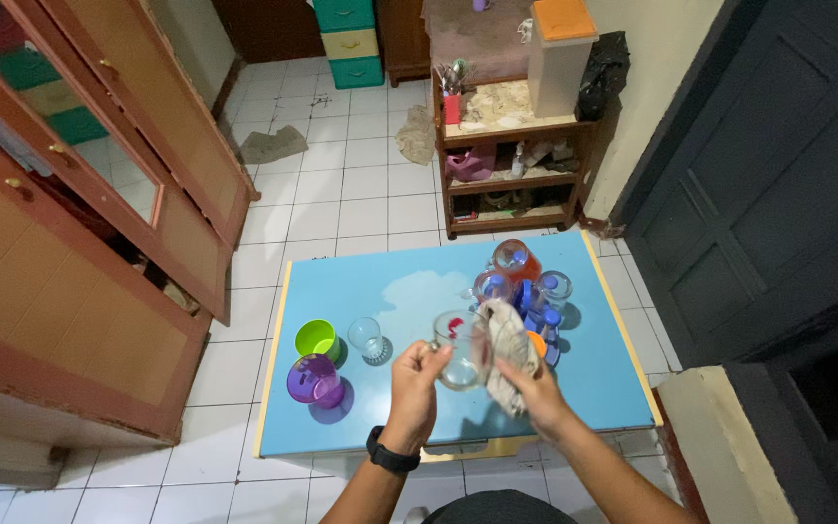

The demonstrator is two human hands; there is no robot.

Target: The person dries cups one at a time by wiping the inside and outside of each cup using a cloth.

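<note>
Head view, looking down over both forearms. Left hand (417, 374) closed on the handle side of a clear glass mug (462, 349), fingers wrapped tight at its rim and handle; black watch (392, 453) on that wrist. Right hand (528, 383) closed on a crumpled pale cloth (508, 351), pressing it against the mug's right side, part of the cloth bunched over the rim. Mug held tilted, above the near middle of the table, not resting on it.

Surface: low table with a light blue top (400, 281) and yellowish edging. A paler patch shows on the blue near the middle, towards the far side. Floor of white square tiles all round.

On the table, left of the hands: green cup (316, 339), purple cup (314, 380) nearer the front edge, and a small clear stemmed glass (367, 338) just right of the green one. All three well apart from the mug. Right of the hands, close behind the cloth: a tight cluster of glassware (521, 281), including clear glasses, one orange-tinted, with blue and orange bits among them; individual pieces hard to separate. The cloth partly hides the near part of this cluster.

Room: wooden cabinet (70, 252) with glazed doors along the left. Beyond the table, a small wooden shelf unit (511, 180) crowded with clutter, a white bin with an orange lid (561, 53) on top. Dark panelled door (768, 184) at right. Teal and yellow drawers (349, 41) at the far wall.
</note>
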